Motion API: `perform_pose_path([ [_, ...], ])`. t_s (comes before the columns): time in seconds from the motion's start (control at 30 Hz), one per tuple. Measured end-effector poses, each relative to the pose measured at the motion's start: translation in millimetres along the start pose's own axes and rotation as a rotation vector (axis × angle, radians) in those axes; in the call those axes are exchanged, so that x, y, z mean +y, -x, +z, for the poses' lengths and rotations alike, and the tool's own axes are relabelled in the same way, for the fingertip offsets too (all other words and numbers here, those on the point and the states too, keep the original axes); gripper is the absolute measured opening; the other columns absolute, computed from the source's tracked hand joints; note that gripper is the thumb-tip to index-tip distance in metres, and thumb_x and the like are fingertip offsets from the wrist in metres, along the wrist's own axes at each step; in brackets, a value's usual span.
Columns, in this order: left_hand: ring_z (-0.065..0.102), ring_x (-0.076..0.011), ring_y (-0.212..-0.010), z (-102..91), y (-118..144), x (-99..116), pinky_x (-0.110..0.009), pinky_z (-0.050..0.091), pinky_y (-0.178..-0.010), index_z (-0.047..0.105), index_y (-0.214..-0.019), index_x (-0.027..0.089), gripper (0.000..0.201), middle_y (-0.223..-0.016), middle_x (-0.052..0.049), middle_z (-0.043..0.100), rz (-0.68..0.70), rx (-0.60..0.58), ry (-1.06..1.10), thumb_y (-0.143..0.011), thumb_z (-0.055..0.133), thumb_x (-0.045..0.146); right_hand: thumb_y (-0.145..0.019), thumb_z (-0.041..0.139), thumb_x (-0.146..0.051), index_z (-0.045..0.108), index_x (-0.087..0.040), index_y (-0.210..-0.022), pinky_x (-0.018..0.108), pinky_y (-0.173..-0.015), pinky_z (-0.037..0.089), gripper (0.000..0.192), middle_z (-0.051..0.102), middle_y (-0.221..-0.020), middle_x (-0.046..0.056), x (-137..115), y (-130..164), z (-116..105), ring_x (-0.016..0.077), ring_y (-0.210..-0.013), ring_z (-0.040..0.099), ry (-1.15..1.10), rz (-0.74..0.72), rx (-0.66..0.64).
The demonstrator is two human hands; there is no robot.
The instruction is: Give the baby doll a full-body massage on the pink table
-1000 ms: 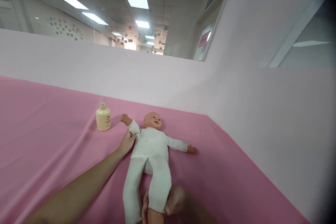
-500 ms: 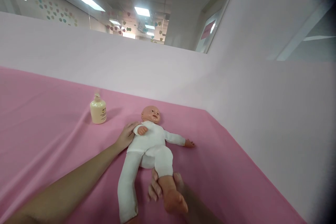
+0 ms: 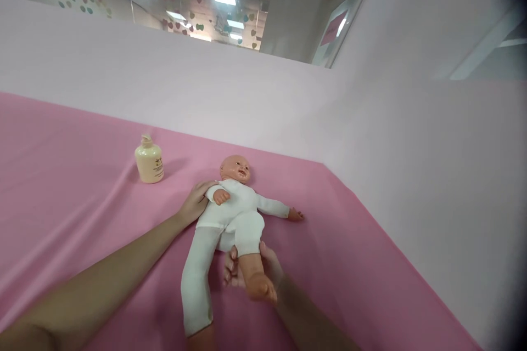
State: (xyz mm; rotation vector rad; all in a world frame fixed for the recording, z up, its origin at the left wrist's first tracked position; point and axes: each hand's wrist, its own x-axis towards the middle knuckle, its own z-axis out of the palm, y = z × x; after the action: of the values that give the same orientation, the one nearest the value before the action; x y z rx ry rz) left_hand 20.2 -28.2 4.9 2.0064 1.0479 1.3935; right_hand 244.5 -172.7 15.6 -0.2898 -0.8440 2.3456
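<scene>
Standing next to this pink-covered table [image 3: 74, 137], so here's what's going on with the baby doll [image 3: 230, 211]. It's flat on its back, head pointing toward the pale partition wall [image 3: 164, 82], dressed in a white one-piece.

Progress-wise, I'd call it somewhere in the middle of handling the doll's limbs. One leg is bent up at the knee with the bare foot lifted off the cloth, and the near arm is folded across the chest. The other leg lies straight out on the cloth and the far arm is stretched away to the side, so that half looks untouched as far as I can tell. The clothes are fully on.

Grip: the right hand [image 3: 247, 269] is wrapped around the doll's raised lower leg just above the foot, fingers curled closed around it from underneath, thumb on the other side. The left hand [image 3: 195, 203] sits at the doll's shoulder on the bottle side, palm cupped loosely against the upper arm and sleeve. It's more of a steadying press than a real clench, fingers only partly curled.

A cream pump bottle [image 3: 149, 160] stands upright beyond the doll's shoulder, a little apart from the left hand, not being touched.
</scene>
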Motion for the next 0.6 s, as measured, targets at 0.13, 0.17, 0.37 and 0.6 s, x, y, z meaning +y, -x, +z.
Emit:
perform_pose_path([
  [0.13,0.061,-0.0255,-0.110,3.8,-2,-4,-0.043,0.045,-0.102,0.062,-0.114,0.019,0.033,-0.117,-0.010,0.068,-0.135,0.081,0.136,-0.085,0.052,0.030,-0.059,0.080,-0.061,0.064,-0.012,-0.094,0.039,-0.082,0.048,0.062,0.068,-0.089,0.011,4,2,1,0.0246,-0.087,0.065,0.089,0.145,-0.181],
  [0.17,0.062,-0.0255,-0.108,5.0,-2,-6,-0.043,0.047,-0.100,0.062,-0.112,0.018,0.032,-0.115,-0.010,0.069,-0.182,0.101,0.162,-0.084,0.052,0.030,-0.059,0.081,-0.057,0.064,-0.011,-0.094,0.040,-0.085,0.048,0.060,0.069,-0.091,0.013,3,3,4,0.0264,-0.091,0.067,0.116,0.207,-0.213],
  [0.37,0.061,-0.0266,-0.112,7.9,-4,-16,-0.042,0.045,-0.100,0.059,-0.114,0.017,0.035,-0.117,-0.010,0.069,-0.315,0.180,0.246,-0.084,0.054,0.034,-0.062,0.085,-0.040,0.067,-0.011,-0.093,0.036,-0.097,0.045,0.046,0.072,-0.102,0.014,-10,6,20,0.0278,-0.112,0.066,0.292,0.494,-0.307],
  [0.6,0.058,-0.0272,-0.120,4.9,-5,-15,-0.042,0.042,-0.106,0.056,-0.116,0.017,0.037,-0.122,-0.012,0.067,-0.390,0.230,0.287,-0.086,0.054,0.037,-0.061,0.084,-0.044,0.067,-0.011,-0.095,0.039,-0.098,0.046,0.051,0.073,-0.104,0.017,-9,4,12,0.0308,-0.114,0.065,0.269,0.490,-0.384],
])
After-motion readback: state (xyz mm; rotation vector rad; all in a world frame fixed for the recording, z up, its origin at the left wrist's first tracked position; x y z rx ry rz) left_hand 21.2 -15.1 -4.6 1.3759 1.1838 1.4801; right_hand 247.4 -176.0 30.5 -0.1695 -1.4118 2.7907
